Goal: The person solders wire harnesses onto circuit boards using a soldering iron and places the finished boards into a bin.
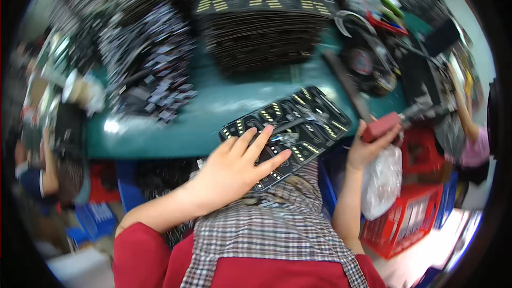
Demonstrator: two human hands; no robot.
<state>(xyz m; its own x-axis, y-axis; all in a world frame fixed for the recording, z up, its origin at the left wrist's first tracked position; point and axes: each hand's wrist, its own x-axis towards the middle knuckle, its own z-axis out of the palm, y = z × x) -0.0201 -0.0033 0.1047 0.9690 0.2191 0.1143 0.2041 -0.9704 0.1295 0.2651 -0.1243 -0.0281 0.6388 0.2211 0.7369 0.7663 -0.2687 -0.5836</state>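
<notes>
A black panel with rows of pale yellow pads and cutouts lies tilted over the near edge of the green table, partly over my lap. My left hand rests on its near left part, fingers spread and stretched out. Small clear or shiny pieces sit on the panel beside my fingertips. Off to the right, my right hand is closed around a red block-shaped handle. Blur hides what kind of tool it belongs to. A long dark flat bar lies just beyond that hand.
A tall stack of similar black panels stands at the back of the green table. Left of it lies a heap of dark, shiny pieces. Round black equipment is at right. Below are a clear plastic bag and red crates. Other people work at both sides.
</notes>
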